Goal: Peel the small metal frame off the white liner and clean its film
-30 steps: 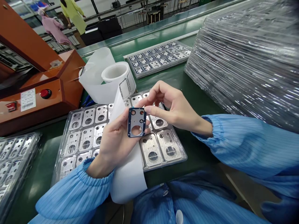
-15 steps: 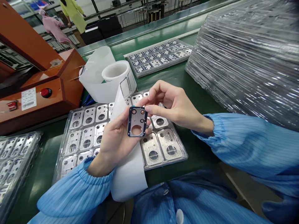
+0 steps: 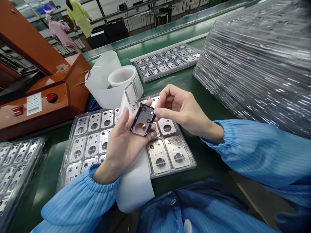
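A small metal plate [image 3: 145,119] with a dark blue rim, one large round hole and several small ones is tilted above the tray. Beneath it, the fingers of my left hand [image 3: 125,142] curl around and support it, while the thumb stands away from its face. My right hand [image 3: 178,105] pinches at the plate's upper right corner with thumb and forefinger. Under both hands lies a clear plastic tray [image 3: 193,164] of silvery metal plates. A white liner strip [image 3: 137,184] runs across that tray, partly behind my left hand.
A liner roll [image 3: 122,76] stands behind the tray, beside an orange machine [image 3: 62,100] with a red button. Another filled tray [image 3: 167,61] lies farther back. Stacked clear trays [image 3: 255,64] rise at right; one more tray [image 3: 21,171] is at left. Two people work in the background.
The plate has turned clockwise and tilted in my hands. My left thumb has lifted off it, and my right thumb and forefinger have come onto its corner.
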The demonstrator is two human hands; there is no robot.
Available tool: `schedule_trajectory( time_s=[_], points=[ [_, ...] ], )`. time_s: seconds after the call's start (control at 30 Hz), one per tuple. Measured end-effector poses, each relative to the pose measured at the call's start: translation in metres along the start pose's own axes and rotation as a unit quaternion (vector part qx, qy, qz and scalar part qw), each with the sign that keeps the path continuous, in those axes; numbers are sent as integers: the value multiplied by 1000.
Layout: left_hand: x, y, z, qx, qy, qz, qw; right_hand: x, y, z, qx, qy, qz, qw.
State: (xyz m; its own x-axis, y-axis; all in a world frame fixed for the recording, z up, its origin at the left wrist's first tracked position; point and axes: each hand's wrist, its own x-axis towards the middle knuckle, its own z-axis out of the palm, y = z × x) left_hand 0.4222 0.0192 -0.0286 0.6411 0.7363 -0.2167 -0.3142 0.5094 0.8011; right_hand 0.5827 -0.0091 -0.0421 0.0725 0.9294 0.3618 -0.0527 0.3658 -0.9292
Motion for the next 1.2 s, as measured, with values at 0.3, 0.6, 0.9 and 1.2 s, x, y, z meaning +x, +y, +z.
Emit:
schedule_trajectory(
  time_s=[0.3, 0.6, 0.9, 1.2],
  points=[
    [-4, -11, -9, 274, 32, 166, 947, -1, -1, -2, -4, 0, -29, 1000],
    [-3, -11, -9, 312, -3, 139, 940, -3, -1, -2, -7, -47, -23, 999],
    [-2, -11, -10, 325, -2, 129, 937, -2, 0, -2, -11, -50, -13, 999],
    [-4, -10, -4, 386, 15, 165, 908, -4, -2, 0, -26, -26, -22, 999]
  ],
)
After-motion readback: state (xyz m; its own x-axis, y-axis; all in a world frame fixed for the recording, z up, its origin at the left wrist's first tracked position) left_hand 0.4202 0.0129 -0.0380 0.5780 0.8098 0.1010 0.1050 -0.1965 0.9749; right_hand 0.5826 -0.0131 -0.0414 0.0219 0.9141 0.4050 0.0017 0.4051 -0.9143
